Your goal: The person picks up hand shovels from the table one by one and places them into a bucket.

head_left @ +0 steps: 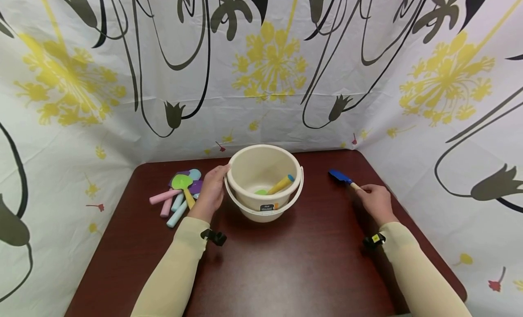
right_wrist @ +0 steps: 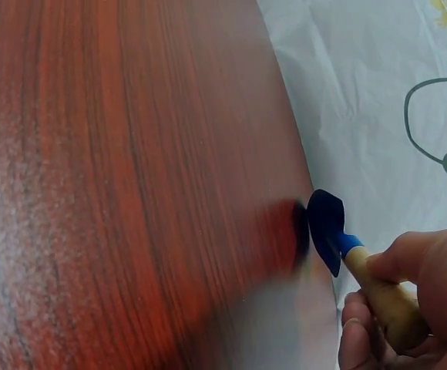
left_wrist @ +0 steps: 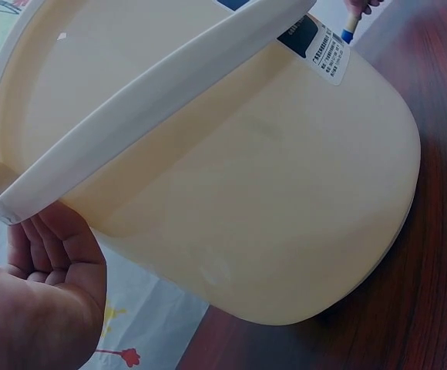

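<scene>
A cream plastic bucket point(head_left: 261, 180) stands near the back middle of the table, its pale carrying handle point(left_wrist: 154, 108) hanging across the front. My left hand point(head_left: 212, 187) grips the bucket's left rim; in the left wrist view, curled fingers sit under the edge by the handle's end. Inside the bucket lies a toy tool with a yellow handle point(head_left: 281, 184) and a green end point(head_left: 260, 192). Over on the right, my right hand point(head_left: 376, 201) holds a small blue-bladed toy shovel point(right_wrist: 327, 231) by its pale wooden handle, blade at the table's right edge in the right wrist view.
Left of the bucket lies a pile of toy tools with pink handles point(head_left: 165, 197), light blue handles point(head_left: 177, 215) and purple parts; a green-headed one point(head_left: 182, 182) is on top. Patterned white cloth point(head_left: 269, 117) rises behind and beside the dark red table point(head_left: 286, 271).
</scene>
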`<action>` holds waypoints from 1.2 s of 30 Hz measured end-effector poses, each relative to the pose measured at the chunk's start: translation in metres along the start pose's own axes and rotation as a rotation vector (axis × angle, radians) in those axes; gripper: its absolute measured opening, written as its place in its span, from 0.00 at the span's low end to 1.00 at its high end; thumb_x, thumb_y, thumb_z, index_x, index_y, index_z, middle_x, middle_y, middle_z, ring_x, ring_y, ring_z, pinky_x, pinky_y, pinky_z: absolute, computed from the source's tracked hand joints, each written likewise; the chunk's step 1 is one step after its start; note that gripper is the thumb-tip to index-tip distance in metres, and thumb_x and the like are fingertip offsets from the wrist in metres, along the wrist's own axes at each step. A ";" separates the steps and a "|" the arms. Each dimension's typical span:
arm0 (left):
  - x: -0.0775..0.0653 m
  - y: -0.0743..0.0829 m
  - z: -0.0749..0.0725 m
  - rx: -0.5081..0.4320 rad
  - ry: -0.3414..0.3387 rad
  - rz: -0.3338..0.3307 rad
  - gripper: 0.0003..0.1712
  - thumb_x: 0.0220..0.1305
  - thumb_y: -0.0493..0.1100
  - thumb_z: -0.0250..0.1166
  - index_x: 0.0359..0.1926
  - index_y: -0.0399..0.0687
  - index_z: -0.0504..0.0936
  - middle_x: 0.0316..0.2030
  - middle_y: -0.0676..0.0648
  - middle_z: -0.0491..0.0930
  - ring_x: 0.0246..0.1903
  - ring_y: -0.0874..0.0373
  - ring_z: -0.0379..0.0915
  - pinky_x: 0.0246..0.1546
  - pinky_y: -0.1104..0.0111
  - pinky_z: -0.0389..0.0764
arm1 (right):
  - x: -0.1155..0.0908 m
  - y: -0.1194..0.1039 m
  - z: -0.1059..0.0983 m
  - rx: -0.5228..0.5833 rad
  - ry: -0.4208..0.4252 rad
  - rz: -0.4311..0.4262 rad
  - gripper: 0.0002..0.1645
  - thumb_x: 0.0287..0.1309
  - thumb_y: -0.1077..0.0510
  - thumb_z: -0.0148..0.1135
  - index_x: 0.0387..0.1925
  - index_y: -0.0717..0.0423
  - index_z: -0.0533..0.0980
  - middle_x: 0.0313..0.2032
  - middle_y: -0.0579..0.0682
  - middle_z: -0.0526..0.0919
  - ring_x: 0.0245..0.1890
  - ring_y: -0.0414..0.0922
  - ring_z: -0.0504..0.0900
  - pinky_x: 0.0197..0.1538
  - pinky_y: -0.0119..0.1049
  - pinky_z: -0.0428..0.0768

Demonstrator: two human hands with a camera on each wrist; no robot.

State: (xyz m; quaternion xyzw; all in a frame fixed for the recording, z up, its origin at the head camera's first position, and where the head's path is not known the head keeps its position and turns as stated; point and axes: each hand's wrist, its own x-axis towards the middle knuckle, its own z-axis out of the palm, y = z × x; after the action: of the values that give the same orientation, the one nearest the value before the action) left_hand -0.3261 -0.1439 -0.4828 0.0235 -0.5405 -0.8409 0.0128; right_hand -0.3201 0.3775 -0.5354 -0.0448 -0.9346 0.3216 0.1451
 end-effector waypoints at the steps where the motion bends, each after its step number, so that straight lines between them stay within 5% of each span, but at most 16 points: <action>1: 0.000 0.000 0.000 0.000 0.000 0.001 0.12 0.81 0.44 0.67 0.37 0.43 0.85 0.36 0.49 0.81 0.39 0.57 0.76 0.43 0.71 0.81 | 0.000 0.000 0.000 0.004 0.006 0.001 0.20 0.78 0.52 0.68 0.51 0.68 0.89 0.44 0.65 0.90 0.39 0.55 0.82 0.38 0.41 0.78; 17: 0.001 -0.001 -0.001 0.004 0.000 -0.003 0.14 0.81 0.45 0.67 0.35 0.44 0.84 0.34 0.50 0.79 0.37 0.58 0.75 0.41 0.72 0.80 | 0.004 -0.005 -0.002 0.074 0.012 0.050 0.24 0.80 0.48 0.66 0.55 0.67 0.88 0.45 0.63 0.90 0.35 0.49 0.77 0.32 0.35 0.75; 36: 0.000 0.000 0.000 0.008 0.001 0.000 0.13 0.82 0.45 0.66 0.38 0.42 0.83 0.35 0.49 0.79 0.38 0.58 0.74 0.42 0.72 0.80 | 0.007 -0.023 -0.018 0.222 -0.034 0.103 0.25 0.81 0.48 0.64 0.60 0.66 0.85 0.32 0.50 0.88 0.27 0.36 0.81 0.29 0.33 0.79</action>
State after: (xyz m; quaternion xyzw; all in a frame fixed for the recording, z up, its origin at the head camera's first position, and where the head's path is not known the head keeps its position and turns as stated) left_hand -0.3260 -0.1442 -0.4832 0.0237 -0.5438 -0.8388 0.0130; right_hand -0.3216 0.3715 -0.5060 -0.0712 -0.8920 0.4310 0.1165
